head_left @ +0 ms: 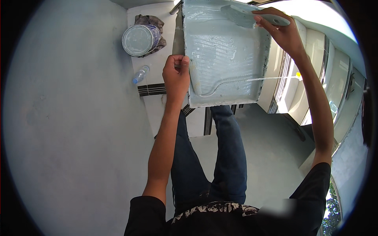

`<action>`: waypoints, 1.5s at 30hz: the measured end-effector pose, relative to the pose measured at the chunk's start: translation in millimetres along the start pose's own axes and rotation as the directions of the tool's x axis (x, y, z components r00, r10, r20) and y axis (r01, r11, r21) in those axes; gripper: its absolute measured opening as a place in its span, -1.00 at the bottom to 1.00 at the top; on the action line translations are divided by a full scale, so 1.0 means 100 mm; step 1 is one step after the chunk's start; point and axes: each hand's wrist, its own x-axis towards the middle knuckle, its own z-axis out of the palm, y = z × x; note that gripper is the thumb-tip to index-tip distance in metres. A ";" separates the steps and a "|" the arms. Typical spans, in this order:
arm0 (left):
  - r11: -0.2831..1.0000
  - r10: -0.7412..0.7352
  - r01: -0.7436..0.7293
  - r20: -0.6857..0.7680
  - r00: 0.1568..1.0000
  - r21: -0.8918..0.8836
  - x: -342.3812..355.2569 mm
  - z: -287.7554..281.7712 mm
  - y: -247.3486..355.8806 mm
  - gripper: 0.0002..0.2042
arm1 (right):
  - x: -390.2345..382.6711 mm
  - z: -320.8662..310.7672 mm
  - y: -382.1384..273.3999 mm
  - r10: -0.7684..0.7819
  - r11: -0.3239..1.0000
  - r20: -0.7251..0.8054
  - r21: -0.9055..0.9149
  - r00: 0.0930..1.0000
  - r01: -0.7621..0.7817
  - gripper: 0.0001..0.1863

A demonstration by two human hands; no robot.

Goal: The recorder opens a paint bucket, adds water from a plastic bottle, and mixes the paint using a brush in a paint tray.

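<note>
A wide paint tray (pixel 224 61), coated in pale blue-grey paint, is in front of me. My left hand (pixel 176 74) is closed on the tray's left rim, thumb and fingers pressed together. In my right hand (pixel 279 29) is a paintbrush (pixel 273 19) with a pale handle, gripped at the far right. Its paint-covered head lies against the wet paint near the tray's far end. A slim paint roller (pixel 195 76) rests along the tray's left inner side, and its bent wire frame (pixel 232 81) reaches across the right rim to a yellow tip (pixel 298 76).
At the far left stands a paint bucket (pixel 138 40) beside a dark crumpled cloth (pixel 157 27). A plastic bottle (pixel 141 74) lies nearer, on the white surface with dark stripes (pixel 152 90). Pale steps (pixel 311 78) run along the right; a plain wall (pixel 71 110) fills the left.
</note>
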 end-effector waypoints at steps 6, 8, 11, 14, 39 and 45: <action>0.998 -0.056 0.056 0.000 0.998 -0.032 -0.01 0.02 0.02 -0.74 | 0.15 0.44 -0.39 0.141 0.972 -0.133 0.204 0.981 -0.112 -0.71; 0.999 -0.022 0.022 0.007 1.000 -0.042 0.00 0.02 -0.02 -0.73 | 0.23 0.56 -0.54 0.293 0.905 -0.163 0.366 0.942 -0.218 -0.75; 0.996 -0.063 0.064 0.007 0.998 -0.060 -0.02 0.00 0.04 -0.72 | 0.31 0.78 -0.61 0.438 0.776 -0.218 0.581 0.872 -0.245 -0.75; 0.996 -0.041 0.042 0.011 0.999 -0.082 -0.01 0.01 0.02 -0.72 | 0.32 0.95 -0.48 0.491 0.798 -0.235 0.507 0.839 -0.326 -0.68; 0.995 -0.077 0.078 0.015 0.997 -0.068 -0.01 0.02 0.04 -0.73 | -0.23 0.49 0.32 0.633 0.747 -0.411 0.547 0.656 -0.378 -0.62; 0.996 -0.057 0.058 0.007 0.998 -0.061 -0.01 -0.01 0.08 -0.73 | -0.26 0.13 0.15 0.428 0.901 -0.462 0.283 0.777 -0.329 -0.69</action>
